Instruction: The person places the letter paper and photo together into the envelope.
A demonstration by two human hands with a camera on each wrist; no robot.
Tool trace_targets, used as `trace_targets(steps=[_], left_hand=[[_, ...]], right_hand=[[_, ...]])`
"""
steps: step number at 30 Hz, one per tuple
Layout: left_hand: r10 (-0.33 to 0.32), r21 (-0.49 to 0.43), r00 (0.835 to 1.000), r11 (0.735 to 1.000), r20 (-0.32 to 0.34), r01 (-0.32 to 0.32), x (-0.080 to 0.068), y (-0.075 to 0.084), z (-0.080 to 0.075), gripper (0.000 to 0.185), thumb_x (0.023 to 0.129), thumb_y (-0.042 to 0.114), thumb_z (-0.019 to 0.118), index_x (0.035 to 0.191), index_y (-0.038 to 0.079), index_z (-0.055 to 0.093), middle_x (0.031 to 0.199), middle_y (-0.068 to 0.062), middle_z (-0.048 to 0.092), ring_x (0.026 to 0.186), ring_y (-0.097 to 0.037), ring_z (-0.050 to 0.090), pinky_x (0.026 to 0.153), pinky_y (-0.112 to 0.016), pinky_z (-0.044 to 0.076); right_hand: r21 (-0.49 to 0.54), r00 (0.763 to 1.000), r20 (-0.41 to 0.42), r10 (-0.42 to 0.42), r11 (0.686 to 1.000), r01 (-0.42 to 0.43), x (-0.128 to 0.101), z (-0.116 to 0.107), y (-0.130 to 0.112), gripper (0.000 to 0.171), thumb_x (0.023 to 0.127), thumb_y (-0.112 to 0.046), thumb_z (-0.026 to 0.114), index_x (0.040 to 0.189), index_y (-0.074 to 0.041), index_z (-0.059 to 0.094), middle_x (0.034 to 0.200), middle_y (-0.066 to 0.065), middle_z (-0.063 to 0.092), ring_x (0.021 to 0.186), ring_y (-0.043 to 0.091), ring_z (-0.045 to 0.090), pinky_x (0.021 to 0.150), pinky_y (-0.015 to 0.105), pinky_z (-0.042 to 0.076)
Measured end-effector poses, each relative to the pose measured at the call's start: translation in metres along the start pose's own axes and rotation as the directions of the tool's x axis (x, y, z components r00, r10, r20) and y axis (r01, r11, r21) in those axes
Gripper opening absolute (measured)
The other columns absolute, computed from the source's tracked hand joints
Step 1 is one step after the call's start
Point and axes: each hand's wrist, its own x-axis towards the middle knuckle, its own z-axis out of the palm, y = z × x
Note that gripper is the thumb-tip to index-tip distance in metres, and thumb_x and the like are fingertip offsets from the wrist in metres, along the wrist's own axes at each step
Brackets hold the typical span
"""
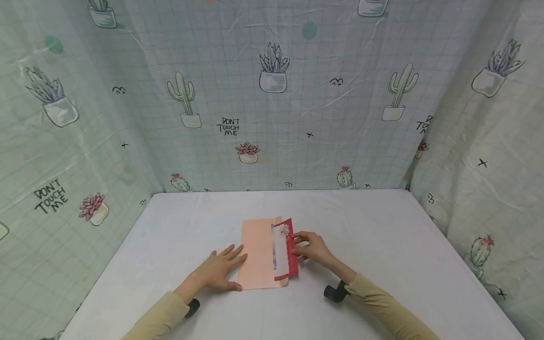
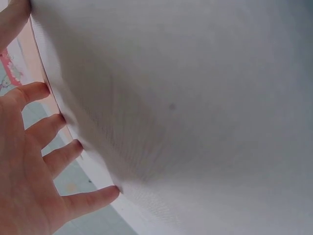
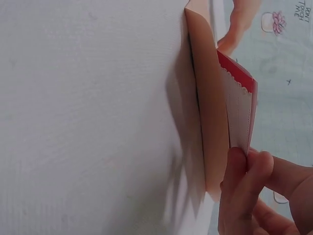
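A peach envelope point(image 1: 257, 255) lies on the white table in the head view, its opening toward the right. Partly inside it is a red and white greeting card point(image 1: 281, 250) with a small flower ornament near its top. My right hand point(image 1: 312, 246) pinches the card's outer edge between thumb and fingers; the right wrist view shows this pinch beside the envelope's raised flap point(image 3: 210, 98). With fingers spread, my left hand point(image 1: 220, 270) rests at the envelope's left edge, fingertips touching it and the table. How far the card reaches inside is hidden.
The white table point(image 1: 361, 226) extends around the envelope on all sides. Behind it and at both sides hangs a cactus-print cloth point(image 1: 297, 118). Black wrist straps point(image 1: 335, 293) sit at the sleeves' ends.
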Motion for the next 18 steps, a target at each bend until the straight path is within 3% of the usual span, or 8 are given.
trace_targets(steps=[13, 18], left_hand=[[0.003, -0.005, 1.000, 1.000, 0.001, -0.003, 0.001, -0.001, 0.000, 0.087, 0.070, 0.068, 0.054, 0.137, 0.016, 0.035, 0.148, -0.009, 0.024, 0.134, -0.037, 0.024, 0.089, -0.070, 0.028], [0.007, -0.014, 1.000, 1.000, -0.002, -0.007, 0.001, 0.000, -0.003, 0.087, 0.070, 0.066, 0.056, 0.137, 0.014, 0.036, 0.147, -0.010, 0.025, 0.133, -0.039, 0.025, 0.088, -0.071, 0.028]], right_hand=[[-0.041, 1.000, -0.010, 0.019, 0.999, -0.019, 0.006, 0.012, 0.001, 0.043, 0.071, -0.012, 0.074, 0.111, -0.011, 0.059, 0.094, 0.011, 0.060, 0.048, 0.011, 0.050, 0.048, 0.020, 0.047], [-0.070, 1.000, -0.010, 0.023, 0.997, -0.023, 0.011, 0.014, 0.000, 0.050, 0.069, -0.011, 0.075, 0.116, -0.013, 0.056, 0.093, 0.011, 0.059, 0.046, 0.011, 0.049, 0.047, 0.020, 0.047]])
